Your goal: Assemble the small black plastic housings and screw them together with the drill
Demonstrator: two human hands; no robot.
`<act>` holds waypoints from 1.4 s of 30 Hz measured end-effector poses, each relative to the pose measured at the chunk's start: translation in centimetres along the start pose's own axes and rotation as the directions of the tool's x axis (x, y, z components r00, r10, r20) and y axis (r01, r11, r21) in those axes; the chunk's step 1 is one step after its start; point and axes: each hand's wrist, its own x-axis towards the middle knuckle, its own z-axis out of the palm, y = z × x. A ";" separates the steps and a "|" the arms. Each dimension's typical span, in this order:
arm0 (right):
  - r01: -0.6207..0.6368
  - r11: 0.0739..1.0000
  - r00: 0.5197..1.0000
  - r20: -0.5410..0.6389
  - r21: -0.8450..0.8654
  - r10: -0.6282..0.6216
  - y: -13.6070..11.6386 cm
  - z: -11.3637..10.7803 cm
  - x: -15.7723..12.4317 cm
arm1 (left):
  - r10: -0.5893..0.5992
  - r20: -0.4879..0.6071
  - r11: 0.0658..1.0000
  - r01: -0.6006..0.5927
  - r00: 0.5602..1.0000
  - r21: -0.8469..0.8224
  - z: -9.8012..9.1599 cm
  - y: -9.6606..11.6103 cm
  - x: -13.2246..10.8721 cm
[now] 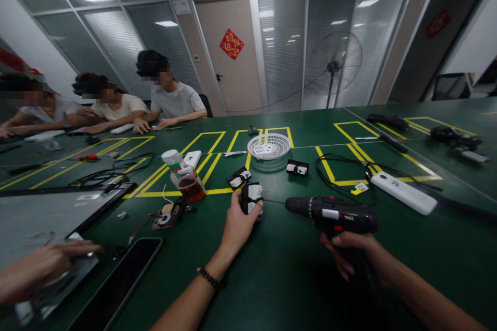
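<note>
My left hand (pixel 239 223) is closed around a small black and white part (pixel 250 198), held upright on the green table (pixel 279 269). My right hand (pixel 351 251) grips the handle of a black cordless screwdriver (pixel 330 213). Its thin bit points left and touches the side of the part. A beaded bracelet sits on my left wrist.
Two similar black and white parts (pixel 238 178) (pixel 297 168), a white round grille (pixel 268 146), a bottle with brown liquid (pixel 184 176), a white power bank (pixel 404 192), cables, a phone (pixel 116 282) and a flat panel (pixel 50 214) lie around. Another person's hand (pixel 42 264) rests bottom left. Three people sit far left.
</note>
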 end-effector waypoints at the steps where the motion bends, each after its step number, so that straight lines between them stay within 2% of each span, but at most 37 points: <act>1: 0.000 1.000 1.000 -0.002 0.003 0.000 0.0 0.0 0.0 | -0.002 0.000 1.000 0.002 1.000 0.000 0.0 0.0 0.0; 23: 0.004 1.000 1.000 0.011 -0.005 -0.004 0.0 -0.1 0.1 | -0.031 -0.013 0.999 0.030 0.999 -0.030 -0.1 0.4 -0.1; 42: 0.013 1.000 1.000 0.005 -0.003 -0.013 0.1 -0.1 0.1 | -0.010 -0.004 0.997 0.010 1.000 -0.083 0.0 0.4 -0.1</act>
